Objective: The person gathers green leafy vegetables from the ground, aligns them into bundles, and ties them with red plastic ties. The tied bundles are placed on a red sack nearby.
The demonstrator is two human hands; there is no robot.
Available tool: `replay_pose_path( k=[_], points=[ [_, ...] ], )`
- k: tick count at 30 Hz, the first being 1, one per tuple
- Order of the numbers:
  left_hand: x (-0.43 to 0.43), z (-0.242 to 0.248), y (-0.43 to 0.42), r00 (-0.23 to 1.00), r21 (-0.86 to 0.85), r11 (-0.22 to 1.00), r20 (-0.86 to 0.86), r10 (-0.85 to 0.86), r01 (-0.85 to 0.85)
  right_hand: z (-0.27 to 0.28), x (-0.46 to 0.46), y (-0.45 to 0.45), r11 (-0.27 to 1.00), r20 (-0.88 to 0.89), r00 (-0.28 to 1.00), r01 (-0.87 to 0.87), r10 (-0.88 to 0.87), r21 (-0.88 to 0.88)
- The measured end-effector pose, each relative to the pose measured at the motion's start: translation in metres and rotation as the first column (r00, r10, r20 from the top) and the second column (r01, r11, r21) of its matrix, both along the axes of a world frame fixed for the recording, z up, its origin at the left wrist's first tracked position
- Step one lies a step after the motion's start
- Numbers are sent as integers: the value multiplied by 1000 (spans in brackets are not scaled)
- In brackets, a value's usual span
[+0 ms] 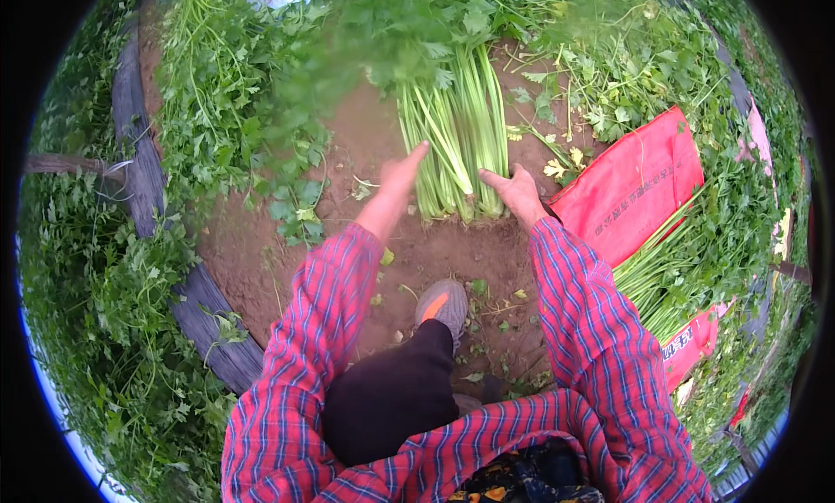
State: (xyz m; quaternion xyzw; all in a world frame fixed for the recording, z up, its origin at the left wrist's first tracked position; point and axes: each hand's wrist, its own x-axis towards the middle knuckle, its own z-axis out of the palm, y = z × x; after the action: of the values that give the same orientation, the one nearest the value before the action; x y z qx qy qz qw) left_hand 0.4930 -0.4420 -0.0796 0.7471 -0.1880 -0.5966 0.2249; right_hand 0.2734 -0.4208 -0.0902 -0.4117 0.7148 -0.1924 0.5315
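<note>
A bunch of green celery (456,131) lies on the brown soil before me, its pale root ends towards me and its leaves away. My left hand (399,177) is at the bunch's left side, slightly blurred, one finger stretched along the stalks. At the lower right side is my right hand (518,189), its thumb against the outer stalks near the base. The bunch stands between both hands; whether either grips it cannot be told, as the undersides of the hands are hidden.
Loose leafy celery (215,92) is heaped at the left. A red printed bag (636,177) lies at the right, beside more cut stalks (652,262) and another red piece (695,346). A dark strip (212,320) curves along the left. My shoe (443,307) rests on the soil.
</note>
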Motion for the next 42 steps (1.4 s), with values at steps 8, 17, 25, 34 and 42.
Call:
replay_pose_path(
  k=[8, 17, 25, 34, 42],
  points=[
    [-17, -30, -4, 983, -135, 990, -185, 14, -39, 13, 16, -3, 989, 489, 861, 99, -141, 111],
    [-9, -27, -17, 855, -119, 986, -491, -164, 120, 41, 9, -12, 955, 746, 631, -29, -212, 296],
    [-45, 138, -49, 680, -241, 954, -731, -57, -179, 199, 9, -56, 987, 581, 805, -28, 118, -161],
    [-144, 339, 93, 503, -299, 928, -850, -154, -221, 424, -64, 88, 987, 363, 932, 42, 17, -154],
    [-210, 487, 253, 105, -702, 630, -692, -715, -332, 555, -107, 319, 606, 367, 891, 452, -269, -654]
  ],
)
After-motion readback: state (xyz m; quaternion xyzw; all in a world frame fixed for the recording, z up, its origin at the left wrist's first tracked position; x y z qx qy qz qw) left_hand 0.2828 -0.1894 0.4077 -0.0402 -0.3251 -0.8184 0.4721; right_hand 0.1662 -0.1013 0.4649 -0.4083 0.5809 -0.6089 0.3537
